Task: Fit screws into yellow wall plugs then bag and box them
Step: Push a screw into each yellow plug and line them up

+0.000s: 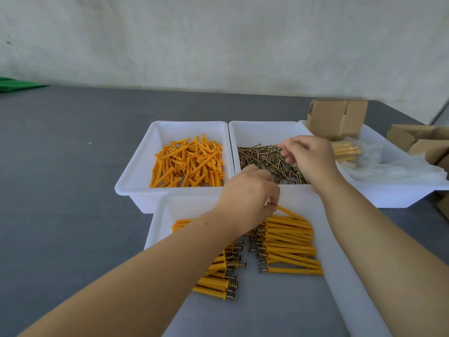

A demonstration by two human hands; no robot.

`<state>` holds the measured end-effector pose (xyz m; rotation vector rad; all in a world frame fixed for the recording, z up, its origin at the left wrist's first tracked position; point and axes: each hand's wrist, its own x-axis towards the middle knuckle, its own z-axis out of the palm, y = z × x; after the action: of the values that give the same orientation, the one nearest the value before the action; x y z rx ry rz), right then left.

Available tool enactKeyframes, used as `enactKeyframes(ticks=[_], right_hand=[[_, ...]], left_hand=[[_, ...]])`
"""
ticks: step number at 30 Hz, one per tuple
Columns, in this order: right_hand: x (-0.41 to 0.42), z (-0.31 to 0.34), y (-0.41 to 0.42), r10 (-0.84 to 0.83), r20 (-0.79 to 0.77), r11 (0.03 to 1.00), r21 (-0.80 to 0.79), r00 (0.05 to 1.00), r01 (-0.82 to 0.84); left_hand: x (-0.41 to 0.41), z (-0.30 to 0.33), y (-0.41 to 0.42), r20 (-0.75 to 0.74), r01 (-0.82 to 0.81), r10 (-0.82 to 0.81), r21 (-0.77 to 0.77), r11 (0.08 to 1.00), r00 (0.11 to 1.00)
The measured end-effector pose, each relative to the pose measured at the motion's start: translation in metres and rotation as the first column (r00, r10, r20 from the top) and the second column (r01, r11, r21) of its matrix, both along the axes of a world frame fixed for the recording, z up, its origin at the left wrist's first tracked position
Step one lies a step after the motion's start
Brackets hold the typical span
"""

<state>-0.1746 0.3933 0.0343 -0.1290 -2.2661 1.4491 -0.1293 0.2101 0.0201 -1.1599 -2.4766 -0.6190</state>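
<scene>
Left hand (250, 190) pinches one yellow wall plug (290, 213) at its end over the near tray (340, 276); the plug is long, ribbed, its axis slanting down toward the tray's right edge. Right hand (308, 156), fingers curled, pinches among the screws (262, 159) in the far middle tray. No legible markings.

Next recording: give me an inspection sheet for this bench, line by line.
Surface: grey table, bare at left.
Job's things: loose yellow plugs in the left tray; screws in the middle tray; assembled plugs in two rows in the near tray; bagged sets and a folded carton in the right tray.
Clutter: cardboard boxes at far right; green object at far left.
Grippers: left hand pinches one plug; right hand picks at the screws.
Cables: nothing seen.
Surroundings: pale wall.
</scene>
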Motion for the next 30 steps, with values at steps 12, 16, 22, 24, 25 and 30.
enactKeyframes(ticks=[12,16,22,24,25,30], right_hand=[[-0.008,-0.009,-0.001,-0.102,0.525,0.757,0.592,0.845,-0.276],[-0.011,-0.006,-0.006,-0.113,0.648,0.734,0.565,0.753,-0.376],[-0.014,0.0,-0.011,-0.106,0.755,0.669,0.536,0.647,-0.515],[-0.014,0.003,-0.014,-0.097,0.793,0.632,0.516,0.602,-0.578],[-0.013,0.004,-0.015,-0.096,0.802,0.617,0.513,0.59,-0.597],[-0.011,0.006,-0.015,-0.084,0.808,0.602,0.508,0.583,-0.616]], left_hand=[[-0.009,0.003,-0.012,0.12,-0.009,0.003,0.05,0.999,0.993],[-0.007,0.002,-0.009,0.112,0.041,-0.027,-0.125,0.991,0.993],[-0.015,0.001,-0.011,0.101,-0.036,0.022,0.133,0.99,0.995],[-0.026,0.002,-0.02,0.076,-0.213,0.201,0.226,0.951,0.977],[-0.032,0.002,-0.027,0.086,-0.313,0.302,0.21,0.926,0.949],[-0.05,0.002,-0.047,0.309,-0.589,0.691,-0.366,0.721,0.654]])
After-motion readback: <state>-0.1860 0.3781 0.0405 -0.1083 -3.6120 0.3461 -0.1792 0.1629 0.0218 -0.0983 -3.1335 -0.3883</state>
